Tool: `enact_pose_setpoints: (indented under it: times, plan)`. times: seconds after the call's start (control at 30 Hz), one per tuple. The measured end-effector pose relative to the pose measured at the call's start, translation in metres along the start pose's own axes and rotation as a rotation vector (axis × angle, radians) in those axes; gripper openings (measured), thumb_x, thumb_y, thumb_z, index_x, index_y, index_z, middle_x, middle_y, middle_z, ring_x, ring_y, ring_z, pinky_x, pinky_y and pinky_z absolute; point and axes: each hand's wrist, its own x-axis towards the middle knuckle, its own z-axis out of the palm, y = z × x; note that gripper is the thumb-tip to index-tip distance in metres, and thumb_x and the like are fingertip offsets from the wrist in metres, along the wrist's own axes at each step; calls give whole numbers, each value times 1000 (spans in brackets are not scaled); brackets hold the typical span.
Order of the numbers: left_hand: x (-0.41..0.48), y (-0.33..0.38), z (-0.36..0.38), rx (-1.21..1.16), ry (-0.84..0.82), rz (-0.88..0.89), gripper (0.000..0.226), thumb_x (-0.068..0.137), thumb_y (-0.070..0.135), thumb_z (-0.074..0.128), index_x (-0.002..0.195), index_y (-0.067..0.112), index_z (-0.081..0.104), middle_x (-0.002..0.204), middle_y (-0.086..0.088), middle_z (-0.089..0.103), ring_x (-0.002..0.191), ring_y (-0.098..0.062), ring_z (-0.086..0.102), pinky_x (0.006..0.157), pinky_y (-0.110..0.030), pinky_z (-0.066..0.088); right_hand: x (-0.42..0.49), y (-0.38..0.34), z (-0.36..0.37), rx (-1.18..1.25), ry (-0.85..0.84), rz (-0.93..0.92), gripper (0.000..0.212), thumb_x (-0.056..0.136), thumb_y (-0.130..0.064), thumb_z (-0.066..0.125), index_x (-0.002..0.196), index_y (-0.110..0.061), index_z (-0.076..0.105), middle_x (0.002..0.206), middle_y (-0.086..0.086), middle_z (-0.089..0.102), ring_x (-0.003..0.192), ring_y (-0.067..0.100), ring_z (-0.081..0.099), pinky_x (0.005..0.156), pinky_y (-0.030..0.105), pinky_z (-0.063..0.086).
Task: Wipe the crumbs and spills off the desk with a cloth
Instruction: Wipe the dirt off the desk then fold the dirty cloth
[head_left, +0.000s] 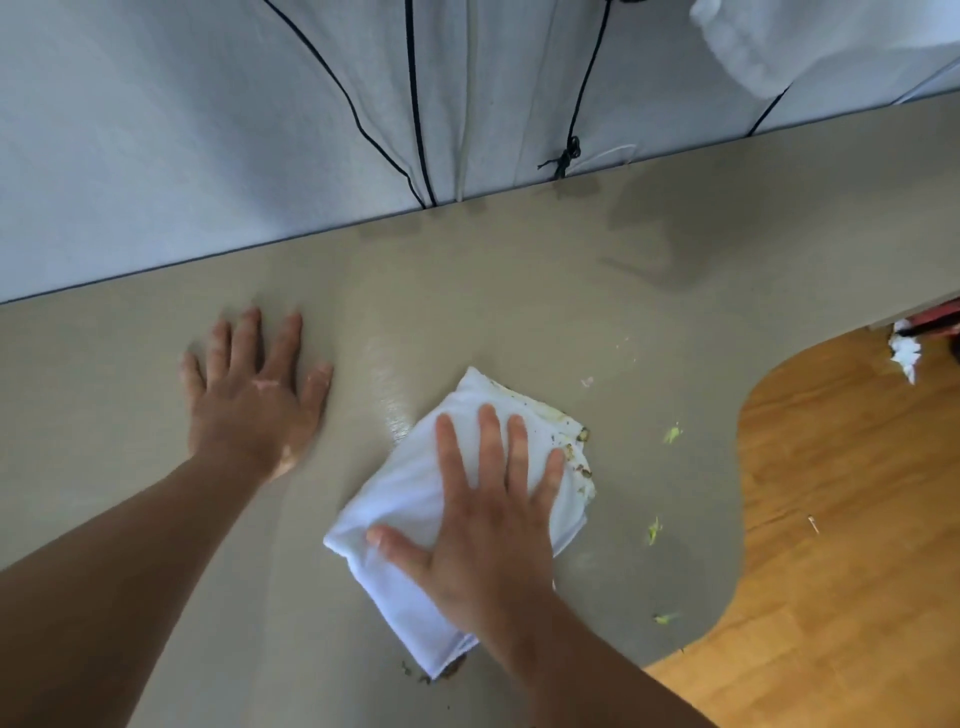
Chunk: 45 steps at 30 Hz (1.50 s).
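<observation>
**Flat hand on cloth, mid-desk**

The right hand (483, 519) lies flat on the folded white cloth (400, 493), fingers straight and slightly spread, pressing it onto the desk (519, 291) near the curved front edge. The palm hides the cloth's middle. The cloth's far-right edge is stained brown, with dark crumbs (583, 435) stuck along it, and brown specks (415, 673) show at its near corner. The left hand (254, 395) rests palm-down on the desk, well apart from the cloth, fingers spread. Three green bits (671, 434) lie right of the cloth (what they are is hard to tell). A wet sheen (395, 410) shows just left of it. Grey fabric (208, 130) hangs behind the desk. At the right edge a crumpled white wad (905, 358), partly cut off, shows above the wood floor (831, 493).
</observation>
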Motion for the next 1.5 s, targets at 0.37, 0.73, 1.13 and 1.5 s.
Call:
enact_pose_setpoints:
  times: [0.37, 0.73, 1.13, 1.5]
  plan:
    - [-39, 7, 11, 102, 3, -67, 78, 91, 73, 1, 162, 40, 4, 172, 0, 2, 159, -25, -4, 127, -53, 3, 184, 175, -79, 11, 96, 380, 112, 70, -104, 18, 161, -38, 7, 172, 5, 8, 158, 34, 6, 121, 70, 3]
    - [-35, 8, 10, 114, -16, -66, 77, 92, 72, -1, 161, 40, -1, 172, -2, -2, 158, -29, -5, 125, -59, 6, 149, 138, -64, 58, 101, 509, 109, 77, -99, 14, 163, -34, 1, 173, 8, 2, 159, 34, -1, 122, 69, -3]
    - [-33, 4, 13, 87, 21, -56, 80, 90, 76, 4, 161, 40, 9, 171, -5, 8, 157, -31, 4, 124, -59, 8, 84, 77, -39, 13, 5, 296, 112, 74, -100, 21, 163, -36, -1, 172, 8, -2, 158, 37, -6, 120, 70, -8]
    - [-33, 4, 15, 78, 50, -73, 80, 89, 77, 6, 161, 41, 10, 171, -3, 9, 157, -29, 5, 125, -57, 8, 224, 157, -92, 60, 21, 452, 115, 68, -104, 23, 162, -41, 2, 173, 6, -1, 158, 36, -2, 119, 70, -8]
